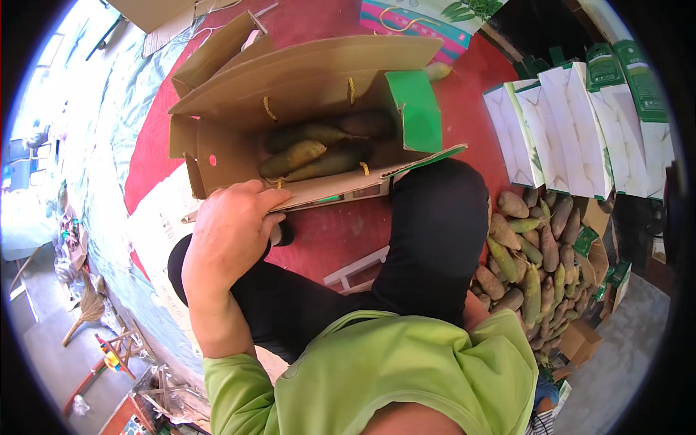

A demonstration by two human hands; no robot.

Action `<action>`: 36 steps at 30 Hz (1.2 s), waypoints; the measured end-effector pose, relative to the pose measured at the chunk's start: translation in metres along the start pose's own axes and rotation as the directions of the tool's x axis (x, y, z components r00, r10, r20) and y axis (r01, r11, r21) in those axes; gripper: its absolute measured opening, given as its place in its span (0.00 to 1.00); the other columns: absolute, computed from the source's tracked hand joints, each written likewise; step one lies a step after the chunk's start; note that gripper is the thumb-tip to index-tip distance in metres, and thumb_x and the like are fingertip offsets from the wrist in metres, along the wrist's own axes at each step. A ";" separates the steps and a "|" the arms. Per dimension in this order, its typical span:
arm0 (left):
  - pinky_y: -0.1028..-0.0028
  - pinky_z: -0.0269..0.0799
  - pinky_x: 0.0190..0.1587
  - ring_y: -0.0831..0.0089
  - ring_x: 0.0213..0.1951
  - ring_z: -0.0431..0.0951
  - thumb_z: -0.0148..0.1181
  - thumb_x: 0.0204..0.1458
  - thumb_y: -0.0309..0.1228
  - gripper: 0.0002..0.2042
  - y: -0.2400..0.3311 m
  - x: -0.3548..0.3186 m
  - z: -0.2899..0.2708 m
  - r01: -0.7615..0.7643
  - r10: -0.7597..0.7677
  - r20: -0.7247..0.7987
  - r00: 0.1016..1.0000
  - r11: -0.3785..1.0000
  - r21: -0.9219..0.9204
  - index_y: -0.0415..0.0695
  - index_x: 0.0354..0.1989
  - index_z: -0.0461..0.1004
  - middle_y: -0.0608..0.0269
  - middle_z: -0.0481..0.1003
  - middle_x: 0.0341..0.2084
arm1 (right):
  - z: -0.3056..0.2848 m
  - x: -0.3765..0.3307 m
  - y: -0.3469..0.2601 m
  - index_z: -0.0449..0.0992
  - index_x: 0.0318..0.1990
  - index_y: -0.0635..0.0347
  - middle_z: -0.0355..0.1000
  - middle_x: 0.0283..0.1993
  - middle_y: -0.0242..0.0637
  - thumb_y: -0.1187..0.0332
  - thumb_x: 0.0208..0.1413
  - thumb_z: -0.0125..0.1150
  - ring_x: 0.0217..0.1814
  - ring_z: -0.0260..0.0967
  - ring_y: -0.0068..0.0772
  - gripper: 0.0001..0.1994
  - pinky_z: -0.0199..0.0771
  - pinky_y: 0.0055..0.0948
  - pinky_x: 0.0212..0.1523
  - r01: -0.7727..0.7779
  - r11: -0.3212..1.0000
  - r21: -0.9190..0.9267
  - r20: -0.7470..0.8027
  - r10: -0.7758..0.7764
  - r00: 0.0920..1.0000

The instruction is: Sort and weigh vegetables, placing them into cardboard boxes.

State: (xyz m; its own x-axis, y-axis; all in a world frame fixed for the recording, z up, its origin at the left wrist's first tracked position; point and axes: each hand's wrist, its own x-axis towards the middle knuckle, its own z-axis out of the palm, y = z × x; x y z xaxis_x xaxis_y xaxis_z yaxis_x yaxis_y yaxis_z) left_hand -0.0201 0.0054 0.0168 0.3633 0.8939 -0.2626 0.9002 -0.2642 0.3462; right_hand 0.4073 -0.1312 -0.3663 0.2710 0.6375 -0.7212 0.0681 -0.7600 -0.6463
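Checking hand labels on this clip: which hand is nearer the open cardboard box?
Left. The left hand grips the near flap of the box, fingers curled over its edge. The right hand is out of view; its arm drops behind the right knee, toward the pile of fruit.

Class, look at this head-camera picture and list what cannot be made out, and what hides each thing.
- Right hand: not in the head view, hidden behind the lime-green shirt and black-trousered knee.
- Left hand fingertips: curled over the near flap of the open brown cardboard box, so hidden.
- Greenish-brown long fruits in the box: count unclear, shaded under flaps.
- Pile of loose fruits: its lower end is blurred near the rim.
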 end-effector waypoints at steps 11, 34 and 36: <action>0.58 0.69 0.37 0.51 0.34 0.75 0.61 0.45 0.27 0.13 -0.003 0.004 0.000 -0.020 0.020 0.006 1.000 1.000 -0.001 0.46 0.40 0.80 0.53 0.73 0.26 | -0.034 -0.056 -0.065 0.67 0.57 0.66 0.71 0.54 0.46 0.66 0.46 0.66 0.56 0.69 0.41 0.29 0.69 0.34 0.54 -0.042 0.960 0.277 -0.007 0.046 0.999; 0.62 0.68 0.37 0.51 0.34 0.75 0.59 0.46 0.24 0.10 -0.012 0.009 0.002 -0.095 0.093 -0.025 0.995 0.986 -0.136 0.40 0.38 0.79 0.50 0.74 0.27 | 0.133 -0.150 -0.442 0.68 0.59 0.56 0.75 0.49 0.44 0.60 0.38 0.73 0.50 0.74 0.40 0.36 0.74 0.34 0.50 0.943 0.058 -0.327 0.565 -0.788 0.244; 0.63 0.67 0.36 0.52 0.31 0.74 0.58 0.46 0.21 0.11 -0.009 0.011 -0.001 -0.055 0.055 -0.006 0.998 0.984 -0.169 0.39 0.39 0.79 0.50 0.73 0.27 | 0.131 -0.142 -0.438 0.68 0.58 0.57 0.75 0.49 0.44 0.59 0.38 0.73 0.49 0.74 0.41 0.36 0.74 0.33 0.50 0.908 0.086 -0.409 0.551 -0.771 0.321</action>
State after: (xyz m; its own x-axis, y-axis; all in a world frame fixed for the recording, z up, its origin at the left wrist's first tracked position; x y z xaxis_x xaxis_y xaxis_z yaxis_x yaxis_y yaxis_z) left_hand -0.0240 0.0178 0.0116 0.4105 0.8804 -0.2376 0.8252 -0.2478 0.5075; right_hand 0.2134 0.1275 -0.0132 -0.4944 0.8596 0.1294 0.6449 0.4625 -0.6084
